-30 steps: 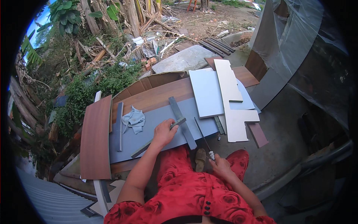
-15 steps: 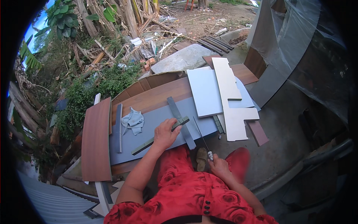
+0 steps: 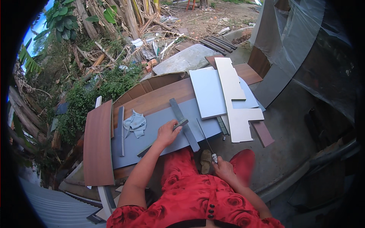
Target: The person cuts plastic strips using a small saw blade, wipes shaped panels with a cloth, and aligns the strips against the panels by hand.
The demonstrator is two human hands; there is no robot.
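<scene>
- Left hand (image 3: 167,133) — fingers were clenched on dark strip (image 3: 183,123), mid-frame, crossing over grey bar (image 3: 189,135).
- Strip had rolled since half a second earlier; work seemingly presented another face.
- Right hand (image 3: 224,168), lower centre, gripped white-handled blade (image 3: 215,158) — apart from strip.

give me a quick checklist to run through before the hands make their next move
1. Left hand closed on the narrow strip: ok
2. Right hand gripping the handle of the long thin tool: ok
3. Light blue cloth apart from the strip: ok, it lies to the left
4. Strip pressed firmly against the dark grey bar it crosses: cannot tell
5. Cream notched board fully on the white panel: not ok, its near end juts past
</scene>
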